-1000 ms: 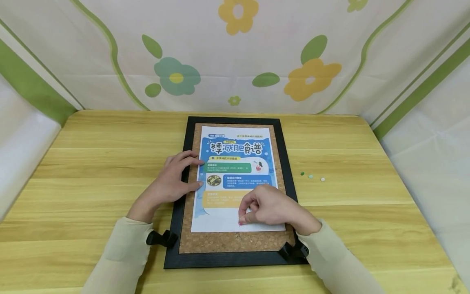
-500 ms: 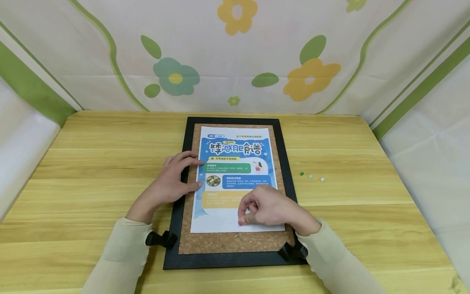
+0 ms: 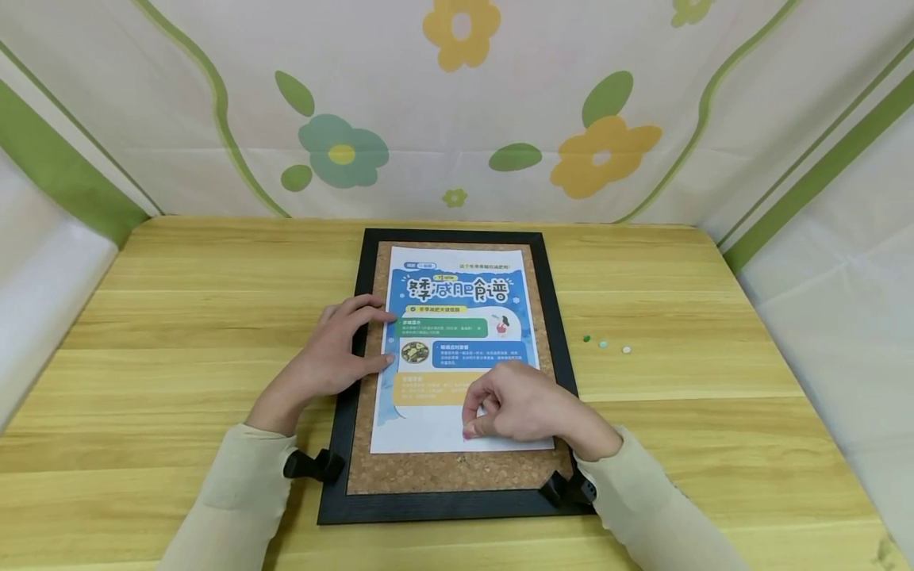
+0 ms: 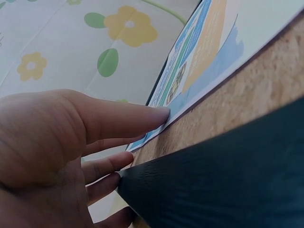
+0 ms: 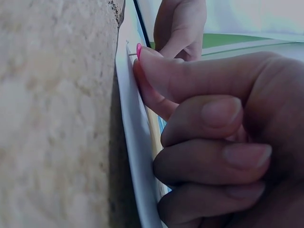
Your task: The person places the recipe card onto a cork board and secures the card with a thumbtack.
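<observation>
A printed paper poster [image 3: 460, 297] lies on a black-framed cork board [image 3: 428, 474]. My left hand [image 3: 321, 349] rests at the poster's left edge. In the left wrist view its thumb tip [image 4: 160, 115] touches the paper, and the other fingers extend over the frame. Over the paper's lower middle, my right hand [image 3: 524, 400] pinches a pink thumbtack [image 5: 138, 51] between thumb and index finger. The right wrist view shows its thin metal shaft between the pink head and the paper, with the remaining fingers curled. Here the paper's bottom edge stands slightly off the cork.
To the right of the board, a green thumbtack [image 3: 587, 339], a pale mint one [image 3: 603, 344] and a white one [image 3: 626, 350] lie on the wooden table [image 3: 714, 428]. Behind the table hangs a white curtain [image 3: 457, 111] with printed flowers.
</observation>
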Demonstrator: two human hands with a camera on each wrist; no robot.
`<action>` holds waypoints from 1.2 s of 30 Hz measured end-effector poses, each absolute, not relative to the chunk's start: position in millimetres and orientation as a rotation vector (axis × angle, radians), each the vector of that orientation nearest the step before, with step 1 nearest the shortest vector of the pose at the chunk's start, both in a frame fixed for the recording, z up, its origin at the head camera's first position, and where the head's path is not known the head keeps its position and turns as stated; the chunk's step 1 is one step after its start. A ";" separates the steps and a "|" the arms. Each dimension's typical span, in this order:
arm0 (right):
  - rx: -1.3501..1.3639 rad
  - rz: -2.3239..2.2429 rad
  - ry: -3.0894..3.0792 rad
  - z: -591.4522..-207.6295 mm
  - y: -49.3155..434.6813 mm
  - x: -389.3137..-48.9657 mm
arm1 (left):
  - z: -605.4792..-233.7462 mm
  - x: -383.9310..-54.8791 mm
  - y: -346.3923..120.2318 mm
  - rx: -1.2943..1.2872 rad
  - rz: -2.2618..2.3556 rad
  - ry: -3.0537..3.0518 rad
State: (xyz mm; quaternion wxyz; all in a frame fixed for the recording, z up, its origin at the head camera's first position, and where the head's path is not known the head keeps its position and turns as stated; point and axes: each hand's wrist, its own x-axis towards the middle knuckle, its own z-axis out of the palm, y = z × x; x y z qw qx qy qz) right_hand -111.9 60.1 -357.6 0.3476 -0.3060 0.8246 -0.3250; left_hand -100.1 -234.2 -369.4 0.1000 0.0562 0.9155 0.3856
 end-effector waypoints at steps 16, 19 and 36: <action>-0.788 -0.757 2.197 -353.4 55.0 -109.9 | -369.1 -99.6 -234.3 0.181 1.146 2.713; -0.785 -0.747 2.203 -353.1 54.5 -109.4 | -369.0 -99.5 -234.1 0.184 1.139 2.715; -0.779 -0.782 2.171 -354.1 55.1 -111.3 | -369.9 -100.3 -234.5 0.184 1.135 2.713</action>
